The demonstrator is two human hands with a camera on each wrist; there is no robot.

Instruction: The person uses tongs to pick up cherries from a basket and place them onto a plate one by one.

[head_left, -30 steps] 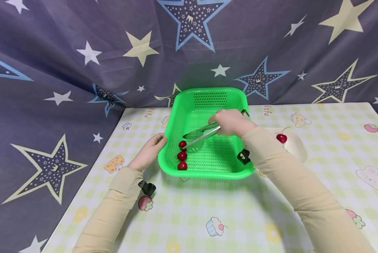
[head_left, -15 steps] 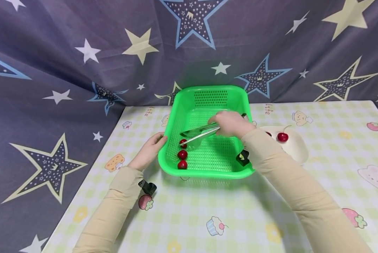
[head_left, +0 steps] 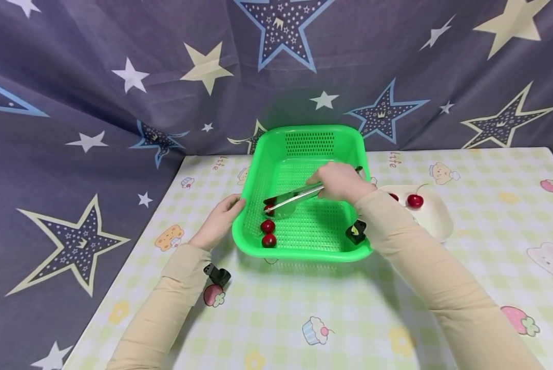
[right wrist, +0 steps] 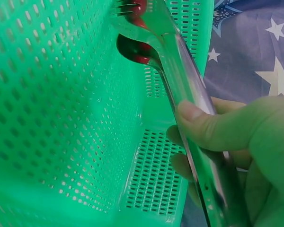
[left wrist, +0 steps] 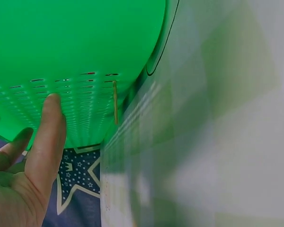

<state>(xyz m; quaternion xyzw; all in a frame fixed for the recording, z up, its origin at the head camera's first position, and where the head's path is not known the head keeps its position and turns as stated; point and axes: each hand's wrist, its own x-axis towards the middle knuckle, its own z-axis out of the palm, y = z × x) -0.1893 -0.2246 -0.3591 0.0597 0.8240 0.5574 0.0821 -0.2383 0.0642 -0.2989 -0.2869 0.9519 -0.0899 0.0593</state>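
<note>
My right hand [head_left: 341, 181] grips a pair of metal tongs [head_left: 304, 192] inside the green perforated basket [head_left: 304, 254]. The tongs' tips lie at either side of a red cherry [head_left: 270, 210], the rear one in a row of 3 along the basket's left. Toward me sit the other two, a middle cherry [head_left: 267, 226] and a front cherry [head_left: 269, 241]. Seen from the right wrist, thumb and fingers wrap the tongs, whose ends frame red fruit. At the basket's left side is my left hand [head_left: 218, 222]; the left wrist view shows a straight finger [left wrist: 47, 137] against the outer wall.
Right of the basket stands a white dish [head_left: 435, 221] with a stemmed cherry [head_left: 415, 201] and another partly hidden behind my right sleeve. A checked cloth [head_left: 276, 308] covers the table. Behind it hangs a dark star-patterned curtain [head_left: 165, 77].
The tongs' two arms have come closer together, and their tips have settled about the rear cherry. My left hand stays at the basket's side.
</note>
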